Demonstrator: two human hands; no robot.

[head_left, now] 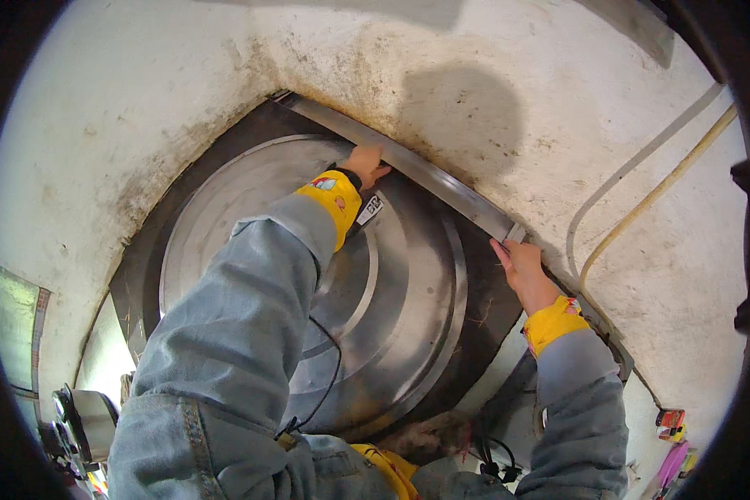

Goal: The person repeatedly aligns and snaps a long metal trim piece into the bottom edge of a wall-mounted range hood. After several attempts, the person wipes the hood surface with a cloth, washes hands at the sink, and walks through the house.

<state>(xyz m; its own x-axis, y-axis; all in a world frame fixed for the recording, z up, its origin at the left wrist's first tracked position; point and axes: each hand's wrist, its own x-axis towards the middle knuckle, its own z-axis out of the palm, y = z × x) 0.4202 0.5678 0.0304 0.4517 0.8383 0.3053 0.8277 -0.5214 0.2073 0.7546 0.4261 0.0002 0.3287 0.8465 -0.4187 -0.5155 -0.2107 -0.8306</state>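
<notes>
A long metal strip lies slantwise along the far edge of a dark, square-cornered top, against the wall. My left hand reaches across and closes on the strip's near edge around its middle. At the strip's right end, my right hand grips the corner with thumb and fingers; some of those fingers are hidden. Below my left hand is a white printed label on a dark piece partly covered by my sleeve. A big round shiny metal plate with raised rings fills the top; my left forearm hides part of it.
A stained white wall rises behind the strip. A tan hose hangs down at the right. One thin black cord crosses the round plate. A metal pot stands at lower left; a small red packet lies at lower right.
</notes>
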